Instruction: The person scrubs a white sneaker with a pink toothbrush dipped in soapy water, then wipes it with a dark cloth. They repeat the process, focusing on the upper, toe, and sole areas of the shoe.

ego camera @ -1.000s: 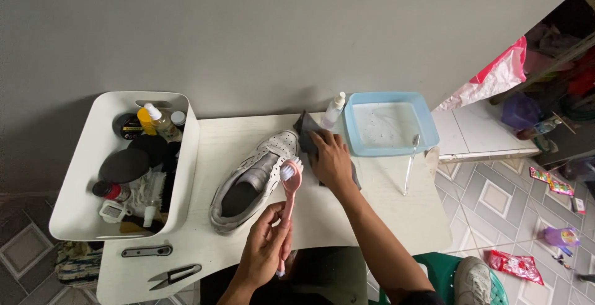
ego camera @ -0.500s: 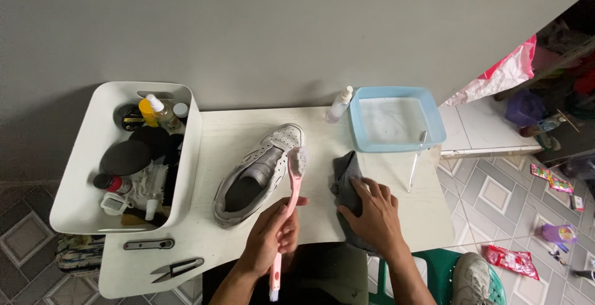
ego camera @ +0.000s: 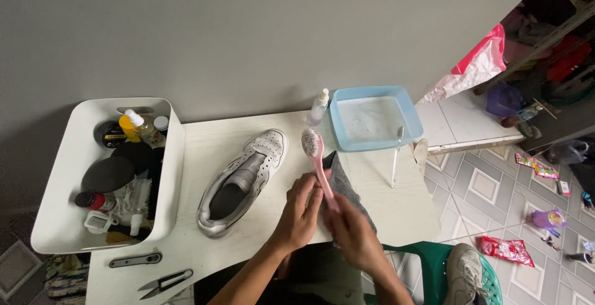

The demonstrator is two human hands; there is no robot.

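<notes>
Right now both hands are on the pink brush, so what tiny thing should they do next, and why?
Probably tip the pink brush left and down onto the white sneaker. Its bristles hang in the air beside the shoe's toe, touching nothing, while the left hand and right hand both grip the handle over the grey cloth.

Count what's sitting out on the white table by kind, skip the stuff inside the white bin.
Shoes: 1, sneaker
Brushes: 2, pink brush, small brush
Cloths: 1, grey cloth
Basins: 1, blue basin
Bottles: 1, spray bottle
Cutting tools: 2, snips, folded knife
Total: 8
</notes>
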